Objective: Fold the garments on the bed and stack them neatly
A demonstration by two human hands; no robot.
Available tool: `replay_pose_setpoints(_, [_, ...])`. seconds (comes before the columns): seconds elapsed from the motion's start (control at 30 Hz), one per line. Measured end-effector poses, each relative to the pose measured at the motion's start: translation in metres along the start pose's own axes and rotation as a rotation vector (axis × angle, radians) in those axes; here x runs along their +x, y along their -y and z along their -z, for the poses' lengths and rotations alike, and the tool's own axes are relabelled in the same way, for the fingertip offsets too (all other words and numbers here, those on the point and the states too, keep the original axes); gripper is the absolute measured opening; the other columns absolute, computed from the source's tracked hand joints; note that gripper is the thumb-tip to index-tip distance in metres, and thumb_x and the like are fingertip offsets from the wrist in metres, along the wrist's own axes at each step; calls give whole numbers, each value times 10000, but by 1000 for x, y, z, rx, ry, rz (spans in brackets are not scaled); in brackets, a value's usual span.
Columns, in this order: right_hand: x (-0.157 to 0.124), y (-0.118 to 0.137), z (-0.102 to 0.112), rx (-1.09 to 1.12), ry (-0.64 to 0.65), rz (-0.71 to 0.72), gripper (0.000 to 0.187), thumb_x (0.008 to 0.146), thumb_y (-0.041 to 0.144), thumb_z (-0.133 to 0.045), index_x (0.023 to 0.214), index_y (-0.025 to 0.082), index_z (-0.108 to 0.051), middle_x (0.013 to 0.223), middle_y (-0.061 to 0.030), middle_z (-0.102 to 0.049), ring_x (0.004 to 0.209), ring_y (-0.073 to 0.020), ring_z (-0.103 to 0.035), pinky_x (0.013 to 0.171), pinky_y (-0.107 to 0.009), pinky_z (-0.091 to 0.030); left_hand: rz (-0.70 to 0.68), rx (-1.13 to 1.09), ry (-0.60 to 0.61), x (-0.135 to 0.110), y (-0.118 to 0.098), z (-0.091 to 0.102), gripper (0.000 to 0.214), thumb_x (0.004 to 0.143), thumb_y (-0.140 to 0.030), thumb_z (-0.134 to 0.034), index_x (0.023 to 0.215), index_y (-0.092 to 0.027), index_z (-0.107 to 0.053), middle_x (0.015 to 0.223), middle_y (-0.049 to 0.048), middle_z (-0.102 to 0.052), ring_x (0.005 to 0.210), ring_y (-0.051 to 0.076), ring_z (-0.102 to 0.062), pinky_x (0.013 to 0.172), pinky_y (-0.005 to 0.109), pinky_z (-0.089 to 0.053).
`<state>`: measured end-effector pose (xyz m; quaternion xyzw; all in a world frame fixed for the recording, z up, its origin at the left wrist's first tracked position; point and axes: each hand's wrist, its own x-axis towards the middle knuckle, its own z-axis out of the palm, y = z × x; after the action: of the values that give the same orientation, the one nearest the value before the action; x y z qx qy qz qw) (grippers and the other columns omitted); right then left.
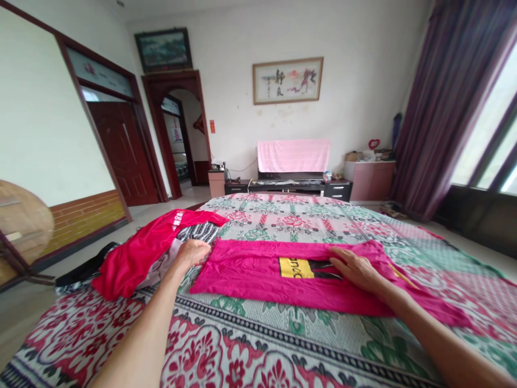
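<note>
A magenta T-shirt [250,275] lies long and narrow across the patterned bedspread [299,213], with a yellow and black print in its middle. At its far left corner, my left hand [193,253] has its fingers closed together on the fabric edge. My right hand [355,269] rests flat over the shirt, fingers stretched out beside the print. The shirt's right end spreads out loosely, partly hidden under my right forearm.
To the left is a loose pile of clothes with a red shirt [141,248] on top and a black garment [86,264] at its edge. Beyond the bed stands a low TV cabinet [339,190] with a pink cloth [294,156] above it. A round wooden board [24,223] stands at far left.
</note>
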<state>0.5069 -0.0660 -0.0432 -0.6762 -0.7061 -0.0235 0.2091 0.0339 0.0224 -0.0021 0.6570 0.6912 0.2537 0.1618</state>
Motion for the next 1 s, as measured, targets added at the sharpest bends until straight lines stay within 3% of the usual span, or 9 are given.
replay_pose_setpoints(0.1, [5,33,7,60,-113,150,424,903,399,-392,1226,218,-599,1278,-107,-615,1190,-252,-560,993,-399,-439,-28,127,-66,5,-5,1,276,736,-338,-504,766,-232,-756,632,15,-700,679,192,-637,593,246,-423])
replay_pose_setpoints(0.17, [9,70,7,149,-82,293,385,924,343,-380,1206,206,-603,1221,-97,-649,1124,-204,-602,956,-323,-460,-46,230,-79,11,-12,-4,310,759,-342,-472,786,-232,-760,728,39,-733,775,213,-655,645,256,-432])
replay_pose_setpoints(0.27, [18,131,-4,183,39,454,315,905,277,-428,1130,202,-636,1189,-88,-663,1056,-196,-628,917,-319,-471,-31,300,-39,21,-22,-14,333,772,-372,-470,786,-216,-764,860,76,-750,880,229,-663,702,258,-441])
replay_pose_setpoints(0.4, [34,182,-31,165,73,448,281,837,201,-511,1081,176,-648,1138,-102,-670,1063,-211,-613,920,-322,-456,45,330,-6,36,-24,-26,413,773,-473,-481,763,-176,-769,908,146,-740,892,272,-672,709,292,-458])
replay_pose_setpoints(0.53, [38,190,-50,152,90,392,269,829,199,-520,1058,147,-653,1053,-111,-679,1005,-216,-615,887,-308,-455,43,348,10,41,-18,-33,322,742,-441,-537,819,-235,-772,982,93,-738,928,256,-666,723,283,-457])
replay_pose_setpoints(0.73, [30,188,-54,157,72,439,245,868,198,-475,1017,174,-668,1069,-81,-672,1024,-186,-586,941,-296,-406,-55,338,-86,46,-11,-37,326,767,-437,-505,832,-251,-765,940,58,-745,897,228,-660,690,254,-441])
replay_pose_setpoints(1.0, [26,199,-57,101,107,437,314,917,299,-438,1137,185,-630,1305,-95,-576,1175,-243,-504,965,-426,-384,-49,334,-144,53,-11,-39,411,799,-470,-460,965,-243,-760,979,69,-740,881,232,-654,692,262,-450])
